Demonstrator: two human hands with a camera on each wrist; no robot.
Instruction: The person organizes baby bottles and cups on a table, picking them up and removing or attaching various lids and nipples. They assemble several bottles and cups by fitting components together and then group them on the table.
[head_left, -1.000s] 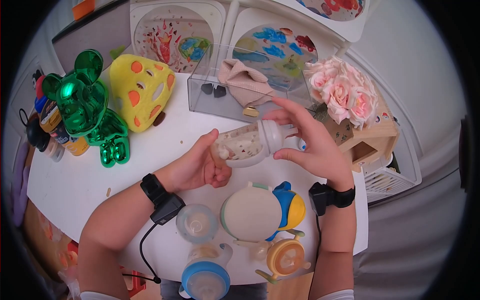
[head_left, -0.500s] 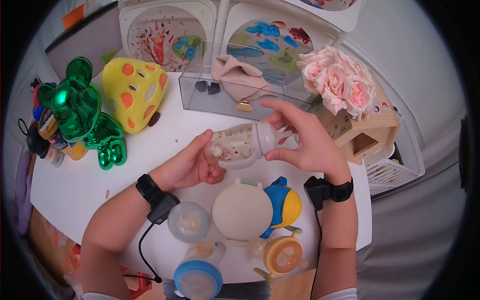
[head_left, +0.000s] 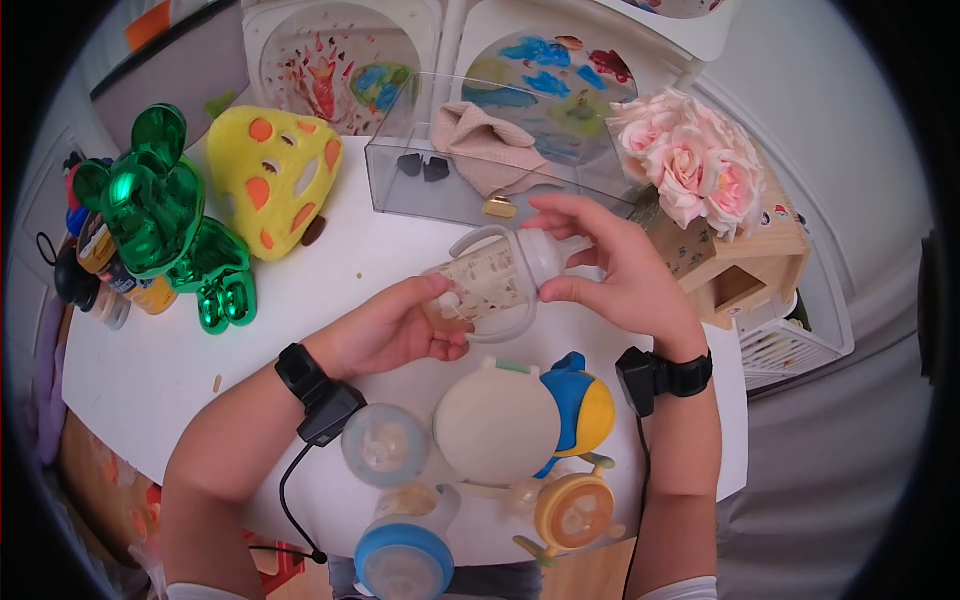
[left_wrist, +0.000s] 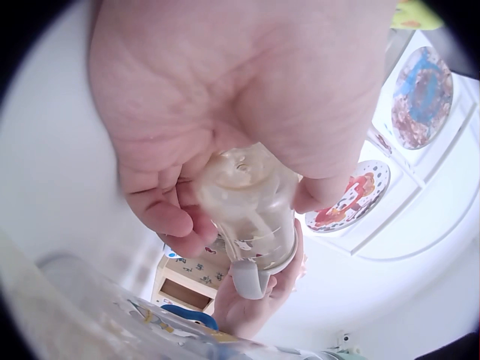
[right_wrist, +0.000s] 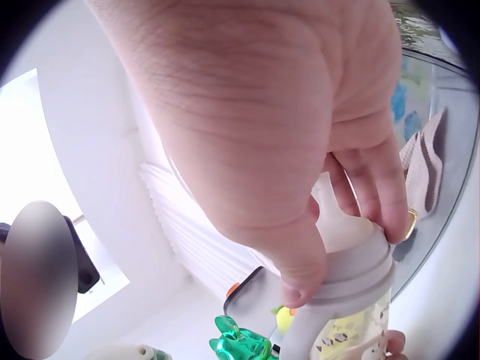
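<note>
A clear baby bottle [head_left: 492, 285] with a printed pattern lies tilted between both hands, above the white table. My left hand [head_left: 390, 328] holds its base end, thumb on one side and fingers on the other. My right hand [head_left: 628, 268] grips the pale grey collar [right_wrist: 356, 274] between thumb and fingers. The soft teat [right_wrist: 334, 217] points into the right palm. Grey handles arch along the bottle's sides; one handle [left_wrist: 250, 279] shows in the left wrist view.
Nearer the body stand a blue-ringed bottle [head_left: 403, 562], an orange-ringed bottle [head_left: 575, 511], a clear-topped one [head_left: 385, 446] and a round cream lid [head_left: 497, 420]. Behind are a clear box [head_left: 415, 200] with a cloth, a green bear figure [head_left: 150, 220], a yellow plush [head_left: 272, 185] and pink roses [head_left: 690, 165].
The bottle has rolled about its long axis, and a handle now shows along its upper side. My left fingers have loosened from a tighter curl. The right hand stays at the collar.
</note>
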